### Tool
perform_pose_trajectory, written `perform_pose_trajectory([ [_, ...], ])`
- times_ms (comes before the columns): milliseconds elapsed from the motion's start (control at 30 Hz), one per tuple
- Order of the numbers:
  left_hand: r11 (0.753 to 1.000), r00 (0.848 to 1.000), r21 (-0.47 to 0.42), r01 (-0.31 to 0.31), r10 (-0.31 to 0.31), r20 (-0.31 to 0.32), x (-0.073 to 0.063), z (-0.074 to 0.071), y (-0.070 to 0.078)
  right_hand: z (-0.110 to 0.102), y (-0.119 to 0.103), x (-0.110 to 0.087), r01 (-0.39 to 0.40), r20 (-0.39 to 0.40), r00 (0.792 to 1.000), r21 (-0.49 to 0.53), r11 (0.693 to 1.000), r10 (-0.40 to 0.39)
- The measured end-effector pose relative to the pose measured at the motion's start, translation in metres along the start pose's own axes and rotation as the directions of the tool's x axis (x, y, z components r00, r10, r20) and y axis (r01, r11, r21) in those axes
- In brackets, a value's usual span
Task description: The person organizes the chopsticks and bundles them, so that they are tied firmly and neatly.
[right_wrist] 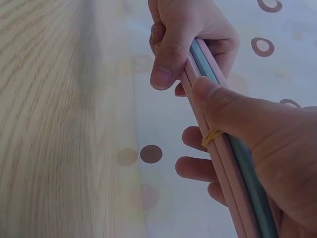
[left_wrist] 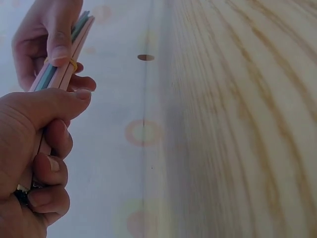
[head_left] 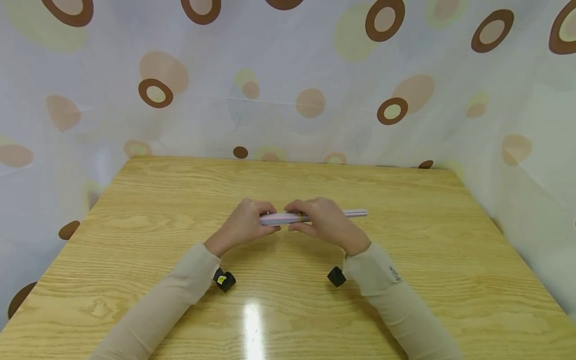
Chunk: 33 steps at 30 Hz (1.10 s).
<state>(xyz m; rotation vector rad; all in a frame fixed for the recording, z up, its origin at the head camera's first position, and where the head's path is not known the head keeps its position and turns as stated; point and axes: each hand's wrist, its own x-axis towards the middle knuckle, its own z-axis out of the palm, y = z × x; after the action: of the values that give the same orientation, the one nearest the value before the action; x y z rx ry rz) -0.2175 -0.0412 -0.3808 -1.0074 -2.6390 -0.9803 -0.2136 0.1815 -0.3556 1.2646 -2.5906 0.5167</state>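
Note:
A bundle of long, slim pink and teal chopsticks (right_wrist: 225,163) is held up over the wooden table, lying crosswise in the head view. My left hand (head_left: 245,222) grips its left end, thumb along the top and fingers curled underneath. Near the middle, my right hand (head_left: 327,222) holds the bundle between thumb and fingers. A thin yellow rubber band (right_wrist: 213,137) wraps the sticks under the right hand's grip. Beyond the right hand, the pale tips stick out to the right. The left palm hides most of the other end.
The wood-grain table (head_left: 279,280) spreads out on all sides of the hands. A white curtain (head_left: 279,125) with brown and peach circles hangs behind it and along both sides. Black wrist cameras (head_left: 336,276) sit below each cuff.

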Motion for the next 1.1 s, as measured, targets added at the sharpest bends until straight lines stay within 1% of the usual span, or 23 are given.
perform_pose_trajectory([
  [133, 0.999, 0.999, 0.004, 0.040, -0.040, 0.006, -0.002, -0.002, -0.004, -0.001, 0.008, -0.008, -0.051, -0.007, 0.999, -0.002, 0.999, 0.051],
  [233, 0.997, 0.997, 0.018, 0.074, -0.074, 0.000, -0.003, -0.003, -0.008, -0.002, 0.016, -0.017, -0.080, -0.030, 0.996, -0.041, 0.996, 0.079],
  [333, 0.995, 0.996, 0.040, 0.087, -0.087, -0.002, -0.004, -0.004, -0.010, -0.005, 0.024, -0.027, -0.093, -0.057, 0.994, -0.071, 0.993, 0.089],
  [433, 0.994, 0.995, 0.049, 0.096, -0.097, 0.013, -0.005, -0.004, -0.012, -0.007, 0.031, -0.036, -0.113, -0.063, 0.992, -0.066, 0.991, 0.109],
  [533, 0.992, 0.992, 0.055, 0.109, -0.112, 0.056, -0.007, -0.005, -0.013, -0.008, 0.036, -0.042, -0.172, -0.023, 0.985, -0.041, 0.984, 0.172],
  [633, 0.994, 0.988, 0.062, 0.092, -0.098, 0.119, -0.007, -0.006, -0.014, -0.005, 0.040, -0.047, -0.246, 0.073, 0.967, -0.007, 0.969, 0.246],
  [733, 0.995, 0.985, 0.086, 0.053, -0.066, 0.161, -0.007, -0.006, -0.016, -0.002, 0.041, -0.050, -0.278, 0.143, 0.952, 0.023, 0.960, 0.272],
  [800, 0.993, 0.985, 0.107, 0.040, -0.057, 0.161, -0.007, -0.006, -0.018, 0.001, 0.042, -0.050, -0.269, 0.149, 0.954, 0.038, 0.962, 0.261],
  [900, 0.992, 0.984, 0.116, 0.044, -0.063, 0.167, -0.007, -0.008, -0.021, 0.006, 0.045, -0.049, -0.266, 0.142, 0.957, 0.074, 0.961, 0.254],
  [1033, 0.995, 0.973, 0.063, 0.084, -0.095, 0.209, -0.006, -0.009, -0.026, 0.012, 0.051, -0.049, -0.270, 0.151, 0.957, 0.135, 0.953, 0.250],
  [1100, 0.994, 0.968, 0.026, 0.104, -0.107, 0.228, -0.003, -0.007, -0.029, 0.014, 0.053, -0.052, -0.270, 0.146, 0.957, 0.153, 0.950, 0.249],
])
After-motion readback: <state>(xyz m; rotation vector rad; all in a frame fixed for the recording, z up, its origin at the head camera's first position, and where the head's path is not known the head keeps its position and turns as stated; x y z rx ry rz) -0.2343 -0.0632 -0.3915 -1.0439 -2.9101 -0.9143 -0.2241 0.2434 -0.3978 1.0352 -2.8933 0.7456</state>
